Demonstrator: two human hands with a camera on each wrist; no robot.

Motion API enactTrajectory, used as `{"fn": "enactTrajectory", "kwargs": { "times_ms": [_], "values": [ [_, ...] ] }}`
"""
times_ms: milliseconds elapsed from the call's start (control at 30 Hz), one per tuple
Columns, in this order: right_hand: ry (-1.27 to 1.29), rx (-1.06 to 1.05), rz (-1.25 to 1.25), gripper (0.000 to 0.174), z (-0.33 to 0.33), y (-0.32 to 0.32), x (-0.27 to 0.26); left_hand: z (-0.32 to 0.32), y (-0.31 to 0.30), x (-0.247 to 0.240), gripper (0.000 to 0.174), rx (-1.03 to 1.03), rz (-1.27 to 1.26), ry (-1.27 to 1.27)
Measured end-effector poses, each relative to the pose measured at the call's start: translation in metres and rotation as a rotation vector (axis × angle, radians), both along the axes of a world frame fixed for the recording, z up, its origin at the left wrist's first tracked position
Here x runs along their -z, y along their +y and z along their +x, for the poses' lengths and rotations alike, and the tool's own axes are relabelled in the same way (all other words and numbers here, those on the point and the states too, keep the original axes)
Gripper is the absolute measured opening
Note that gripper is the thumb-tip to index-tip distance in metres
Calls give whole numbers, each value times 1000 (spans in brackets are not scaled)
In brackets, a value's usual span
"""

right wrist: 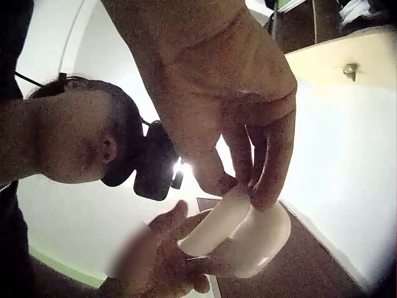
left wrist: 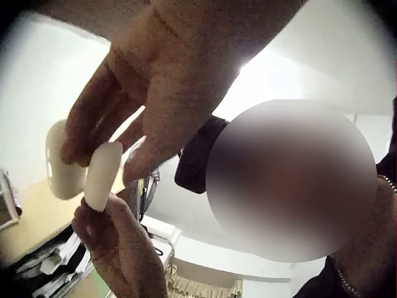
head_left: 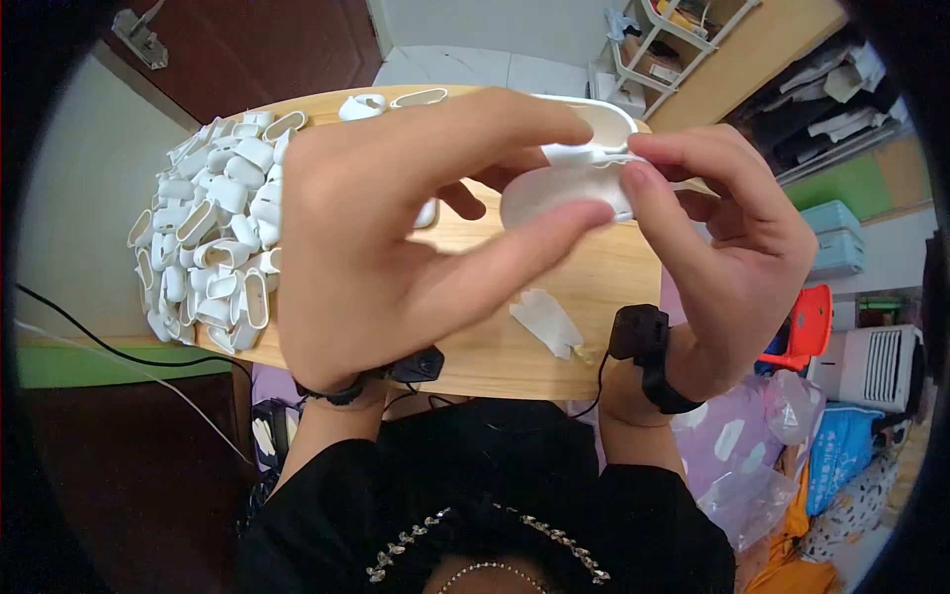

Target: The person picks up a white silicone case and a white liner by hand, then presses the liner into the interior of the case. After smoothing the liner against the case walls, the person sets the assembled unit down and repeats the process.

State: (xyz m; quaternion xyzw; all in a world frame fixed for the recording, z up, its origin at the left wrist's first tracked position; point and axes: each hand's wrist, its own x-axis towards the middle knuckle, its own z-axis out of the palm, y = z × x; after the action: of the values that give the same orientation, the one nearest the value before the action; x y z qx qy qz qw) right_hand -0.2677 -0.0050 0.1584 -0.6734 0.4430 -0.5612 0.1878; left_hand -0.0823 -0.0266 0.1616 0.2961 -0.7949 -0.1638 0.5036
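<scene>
Both hands hold a white plastic earbud-case shell (head_left: 554, 195) up above the wooden table (head_left: 495, 356). My left hand (head_left: 586, 166) pinches its rounded body between thumb and forefinger. My right hand (head_left: 641, 164) pinches the right end, where a thinner white lid part (head_left: 594, 153) sits on top. The left wrist view shows the left hand's fingers (left wrist: 84, 146) on the shell (left wrist: 65, 171) and on a flatter white part (left wrist: 102, 174), with the right hand (left wrist: 118, 245) beneath. In the right wrist view, the right hand's fingertips (right wrist: 263, 192) press the shell (right wrist: 263, 239) and the flat part (right wrist: 214, 226).
A heap of several white shells (head_left: 213, 228) covers the table's left end. A loose white piece (head_left: 544, 322) lies near the front edge. A white tray (head_left: 609, 119) stands at the back. A red chair (head_left: 807, 327) and bags are on the right.
</scene>
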Motion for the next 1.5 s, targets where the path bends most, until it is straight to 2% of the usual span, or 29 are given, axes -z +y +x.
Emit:
{"fn": "enactTrajectory", "kwargs": {
  "times_ms": [267, 467, 667, 867, 1067, 1267, 1433, 1500],
  "values": [
    [158, 65, -63, 15, 3, -6, 8, -11, -9, 11, 13, -108, -64, -36],
    [142, 105, 75, 12, 10, -10, 10, -14, -12, 16, 13, -161, -119, -20],
    [259, 110, -26, 12, 7, -9, 11, -11, -11, 11, 12, -152, -116, -65],
    [269, 123, -76, 14, 5, -7, 12, -12, -10, 12, 13, -133, -102, -54],
    [361, 135, -218, 16, 5, -10, 13, -5, -9, 10, 18, -92, -45, -41],
    [371, 157, -240, 16, 5, -12, 10, -1, -9, 10, 23, -71, -56, -7],
    [46, -42, -71, 17, 1, -13, 9, 3, -1, 2, 25, 23, 6, 85],
    [-64, -115, 0, 19, -1, -13, 8, 9, 1, -3, 29, 80, -3, 43]
  ]
}}
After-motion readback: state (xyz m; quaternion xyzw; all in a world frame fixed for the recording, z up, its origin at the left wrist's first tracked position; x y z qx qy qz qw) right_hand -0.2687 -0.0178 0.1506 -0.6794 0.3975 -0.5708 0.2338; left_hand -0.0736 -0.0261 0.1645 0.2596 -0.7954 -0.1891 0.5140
